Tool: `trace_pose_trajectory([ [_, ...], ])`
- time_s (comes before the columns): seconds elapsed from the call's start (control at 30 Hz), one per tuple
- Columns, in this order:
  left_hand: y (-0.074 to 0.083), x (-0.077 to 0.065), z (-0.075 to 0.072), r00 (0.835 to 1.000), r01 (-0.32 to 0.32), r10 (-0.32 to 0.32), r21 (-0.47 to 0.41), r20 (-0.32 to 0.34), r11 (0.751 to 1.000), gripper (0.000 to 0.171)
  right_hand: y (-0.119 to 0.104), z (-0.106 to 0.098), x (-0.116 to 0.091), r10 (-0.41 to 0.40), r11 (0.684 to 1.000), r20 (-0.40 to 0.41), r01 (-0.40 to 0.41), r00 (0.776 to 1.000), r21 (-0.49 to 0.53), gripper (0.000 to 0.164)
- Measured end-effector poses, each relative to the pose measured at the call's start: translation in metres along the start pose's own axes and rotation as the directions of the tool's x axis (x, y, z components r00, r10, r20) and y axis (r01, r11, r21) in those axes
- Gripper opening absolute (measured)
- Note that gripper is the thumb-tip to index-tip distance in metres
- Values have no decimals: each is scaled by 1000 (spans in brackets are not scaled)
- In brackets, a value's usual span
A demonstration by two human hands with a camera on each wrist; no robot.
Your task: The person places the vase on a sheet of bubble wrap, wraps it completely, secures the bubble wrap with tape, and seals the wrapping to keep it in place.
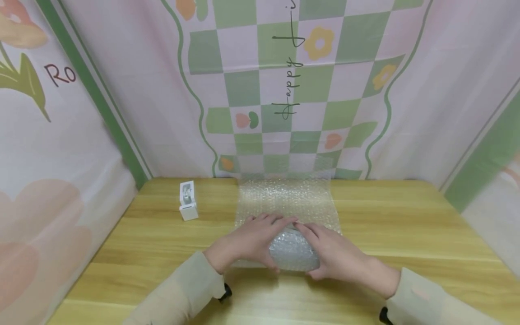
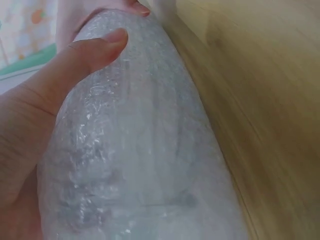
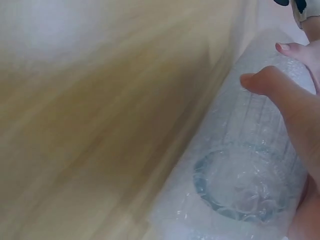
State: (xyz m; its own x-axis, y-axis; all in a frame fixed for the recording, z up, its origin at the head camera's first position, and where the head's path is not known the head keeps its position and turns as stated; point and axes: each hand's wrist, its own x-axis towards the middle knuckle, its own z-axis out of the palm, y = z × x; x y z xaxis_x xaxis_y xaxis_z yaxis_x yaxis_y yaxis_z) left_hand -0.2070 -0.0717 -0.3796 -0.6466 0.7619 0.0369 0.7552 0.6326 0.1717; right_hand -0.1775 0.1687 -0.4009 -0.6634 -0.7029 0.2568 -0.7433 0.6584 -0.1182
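A clear ribbed glass vessel rolled in bubble wrap [image 1: 294, 253] lies on its side near the front of the table. My left hand [image 1: 257, 240] grips its left end, with the thumb over the near side and the fingers over the top. At the other end my right hand [image 1: 335, 253] holds it the same way, fingertips close to the left hand's. Through the wrap [image 3: 260, 120], the right wrist view shows a round glass rim or base. The unrolled bubble wrap sheet [image 1: 286, 198] runs away from the roll to the table's back edge.
A small white box [image 1: 188, 212] with a clear item in its opening stands at the back left of the wooden table [image 1: 390, 216]. Behind the table hangs a patterned curtain [image 1: 280, 85], and the sheet's far end reaches up against it.
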Motion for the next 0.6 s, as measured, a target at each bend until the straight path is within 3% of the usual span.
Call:
trace_pose_trajectory([
  [0.2, -2, -1, 2, 998, -24, 26, 36, -58, 999, 124, -1, -2, 1, 9, 1000, 18, -9, 1000, 1, 112],
  [0.33, -1, -7, -1, 990, -41, 55, 102, -132, 994, 117, 0, -3, 3, 51, 998, 66, -52, 997, 21, 112],
  [0.47, 2, -14, -3, 969, -74, 122, 220, -213, 973, 95, 4, -5, 8, 102, 992, 119, -110, 988, 61, 111],
  [0.6, 5, -20, -1, 956, -102, 182, 320, -232, 942, 71, 10, -7, 11, 121, 984, 153, -140, 981, 114, 110],
])
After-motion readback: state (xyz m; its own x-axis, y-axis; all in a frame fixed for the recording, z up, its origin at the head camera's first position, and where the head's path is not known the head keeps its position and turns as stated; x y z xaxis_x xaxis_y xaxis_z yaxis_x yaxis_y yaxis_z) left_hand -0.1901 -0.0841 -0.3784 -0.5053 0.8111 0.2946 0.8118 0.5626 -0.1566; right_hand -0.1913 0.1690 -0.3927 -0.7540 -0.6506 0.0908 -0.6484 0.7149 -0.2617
